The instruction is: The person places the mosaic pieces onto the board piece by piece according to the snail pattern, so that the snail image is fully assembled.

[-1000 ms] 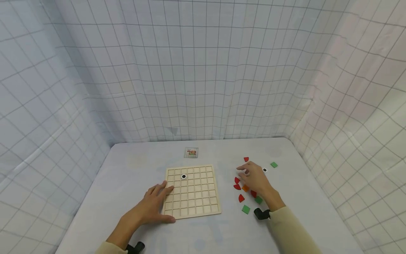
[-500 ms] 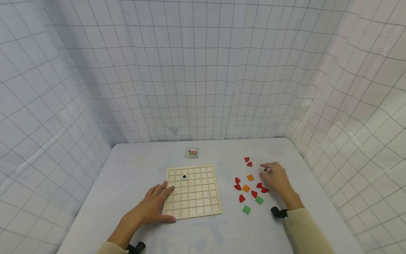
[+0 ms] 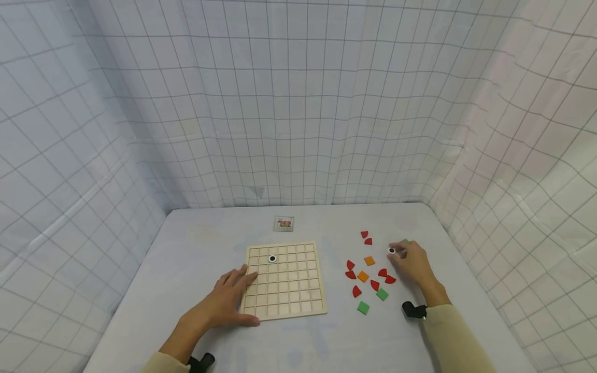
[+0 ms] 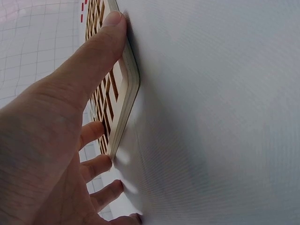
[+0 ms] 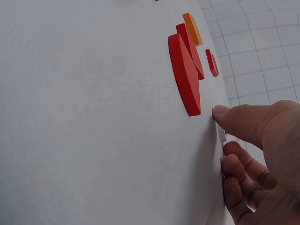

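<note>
My left hand (image 3: pixel 224 303) rests spread at the left side of a pale wooden grid board (image 3: pixel 305 295). Its thumb lies along the near edge, and in the left wrist view the fingertips touch the board's side (image 4: pixel 124 108). One white tile with a black dot (image 3: pixel 272 258) sits in an upper-left cell. Off to the right, my right hand (image 3: pixel 415 264) has its thumb and fingertips round a second white tile with a black dot (image 3: pixel 392 250), pinching it at the tabletop. The right wrist view shows only this tile's thin edge (image 5: pixel 221 133) between thumb and finger.
Several red quarter-round pieces (image 3: pixel 356 291), orange squares (image 3: pixel 369 261) and green squares (image 3: pixel 363 307) lie loose between board and right hand. Another green square (image 3: pixel 406 241) is partly behind that hand. A small picture card (image 3: pixel 283 224) lies beyond the board. Gridded cloth (image 3: pixel 298 129) surrounds the table.
My right hand has moved right from over the red and orange pieces to the second white tile, and its fingers have closed in on it. The left hand stays on the board.
</note>
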The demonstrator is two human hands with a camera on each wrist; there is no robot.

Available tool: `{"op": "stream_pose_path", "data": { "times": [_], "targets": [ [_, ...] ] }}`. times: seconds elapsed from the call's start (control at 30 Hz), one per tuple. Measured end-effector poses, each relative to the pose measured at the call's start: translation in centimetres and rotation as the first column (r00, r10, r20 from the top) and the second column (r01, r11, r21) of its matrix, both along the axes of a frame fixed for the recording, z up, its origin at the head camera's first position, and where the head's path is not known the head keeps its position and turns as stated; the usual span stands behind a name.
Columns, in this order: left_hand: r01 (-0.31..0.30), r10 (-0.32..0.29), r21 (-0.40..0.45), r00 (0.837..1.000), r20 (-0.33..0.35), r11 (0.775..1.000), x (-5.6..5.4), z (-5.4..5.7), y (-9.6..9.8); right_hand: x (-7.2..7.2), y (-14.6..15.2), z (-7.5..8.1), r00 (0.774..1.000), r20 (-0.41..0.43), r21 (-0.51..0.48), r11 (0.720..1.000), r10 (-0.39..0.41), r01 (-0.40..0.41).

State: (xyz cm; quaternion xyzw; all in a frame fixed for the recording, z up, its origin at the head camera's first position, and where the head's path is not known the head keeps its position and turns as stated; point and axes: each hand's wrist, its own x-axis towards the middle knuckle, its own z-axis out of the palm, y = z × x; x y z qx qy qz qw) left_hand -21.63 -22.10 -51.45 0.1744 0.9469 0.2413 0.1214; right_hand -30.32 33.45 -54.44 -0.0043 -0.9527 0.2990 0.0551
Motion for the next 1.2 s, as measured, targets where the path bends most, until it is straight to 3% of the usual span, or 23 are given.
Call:
{"op": "stream_pose_path", "data": {
  "times": [1.2],
  "targets": [
    [-0.017,0.017,-0.004,1.000,0.006,1.000,0.06,0.02,0.26,-0.12,-0.14,0.43,1.000,0.020,-0.035,0.999,0.003,-0.003]
  ]
}}
